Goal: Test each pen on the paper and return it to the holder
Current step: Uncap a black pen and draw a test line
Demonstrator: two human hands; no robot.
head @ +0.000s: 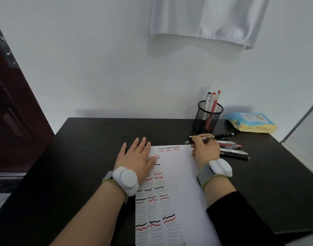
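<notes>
A white sheet of paper [178, 183] covered with black and red wavy test lines lies on the black desk. My left hand [138, 155] rests flat on the paper's upper left corner, fingers spread. My right hand [204, 148] grips a black pen [221, 136] above the paper's top right corner, the tip pointing left just off the sheet. A black mesh pen holder [208, 118] stands at the back right, with three pens [213, 102] upright in it. Several loose pens [232, 149] lie on the desk just right of my right hand.
A blue and yellow pack of wipes [252, 122] sits at the desk's back right, beside the holder. The black desk [91, 142] meets a white wall at the back. A dark wooden door [10, 112] is on the left. White cloth [205, 20] hangs above.
</notes>
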